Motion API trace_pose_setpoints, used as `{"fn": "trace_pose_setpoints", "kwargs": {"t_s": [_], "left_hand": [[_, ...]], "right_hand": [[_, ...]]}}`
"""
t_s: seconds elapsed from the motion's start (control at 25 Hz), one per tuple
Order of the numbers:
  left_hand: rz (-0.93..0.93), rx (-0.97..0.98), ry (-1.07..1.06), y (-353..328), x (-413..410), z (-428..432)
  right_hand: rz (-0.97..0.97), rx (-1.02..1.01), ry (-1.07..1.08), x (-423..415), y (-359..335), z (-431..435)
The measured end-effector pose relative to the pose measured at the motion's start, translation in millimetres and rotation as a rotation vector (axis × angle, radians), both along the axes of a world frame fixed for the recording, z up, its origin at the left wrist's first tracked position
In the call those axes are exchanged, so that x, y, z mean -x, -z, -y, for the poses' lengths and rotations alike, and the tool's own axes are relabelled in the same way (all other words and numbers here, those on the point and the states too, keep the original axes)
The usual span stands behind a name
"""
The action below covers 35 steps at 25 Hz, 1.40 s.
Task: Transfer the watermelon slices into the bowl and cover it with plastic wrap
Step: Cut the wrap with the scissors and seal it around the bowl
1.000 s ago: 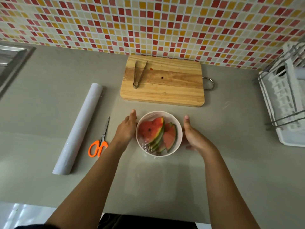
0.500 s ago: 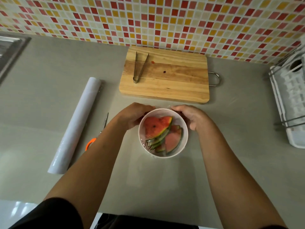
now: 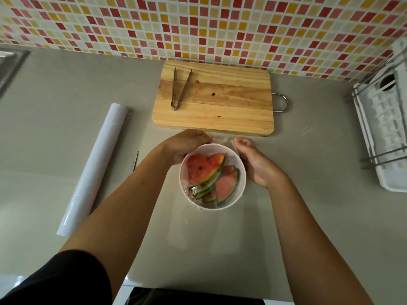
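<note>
— Step in hand? Looks like the covering stage: watermelon slices (image 3: 207, 172) already inside the white bowl (image 3: 241, 170), middle of the frame, on the grey desk (image 3: 319, 216). Clear plastic wrap (image 3: 222, 139) stretched over the rim, loose and crinkled at the far edge.

— And the hands? Left hand (image 3: 187, 144) curled over the bowl's upper-left rim, pressing film down against the side. Right hand (image 3: 253, 159) cupped along the right wall, fingers (image 3: 242, 142) bent, apparently pinching the loose film near the top edge.

— Next move? Probably smoothing the slack down around the wall, working from the far edge. Needs light, even pressure; thin film, likely to tear or spring back.

— Anything else nearby? Roll (image 3: 94, 168) at left, tongs (image 3: 179, 90) on the cutting board (image 3: 220, 106) above, both untouched.
</note>
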<state>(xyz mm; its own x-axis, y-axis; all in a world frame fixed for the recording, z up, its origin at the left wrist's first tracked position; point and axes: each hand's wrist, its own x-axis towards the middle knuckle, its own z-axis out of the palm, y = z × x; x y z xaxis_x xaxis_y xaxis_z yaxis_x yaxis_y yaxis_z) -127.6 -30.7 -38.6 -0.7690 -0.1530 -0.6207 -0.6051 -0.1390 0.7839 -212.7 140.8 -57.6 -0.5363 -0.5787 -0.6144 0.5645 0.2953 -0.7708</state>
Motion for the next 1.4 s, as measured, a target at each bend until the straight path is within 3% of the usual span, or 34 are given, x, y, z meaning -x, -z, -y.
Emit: {"fn": "trace_pose_setpoints", "kwargs": {"t_s": [0.12, 0.28, 0.4, 0.52, 0.72, 0.96, 1.4], "left_hand": [[-0.01, 0.041, 0.055, 0.8, -7.7, 4.2], [-0.095, -0.024, -0.13, 5.1, -15.7, -0.2], [-0.1, -0.101, -0.25, 5.6, -13.2, -5.8], [-0.094, -0.044, -0.321, 5.7, -11.1, -8.8], [0.011, 0.035, -0.435, 10.3, -10.8, -12.5], [0.131, 0.038, -0.471, 15.6, -10.3, -9.3], [0.088, 0.019, -0.623, 16.3, -14.6, -18.9]], "right_hand": [[0.03, 0.081, 0.062, -3.6, 0.2, -20.3], [0.151, 0.152, 0.098, -15.2, -5.0, -27.7], [0.167, 0.237, 0.247, -25.7, -4.7, -21.8], [0.144, 0.282, 0.348, -36.8, -5.4, -12.8], [0.038, 0.135, 0.354, -48.2, -4.9, 0.6], [-0.098, -0.187, 0.252, -43.5, -2.1, 4.9], [-0.428, -0.514, 0.239, -52.8, 0.6, 2.8]]}}
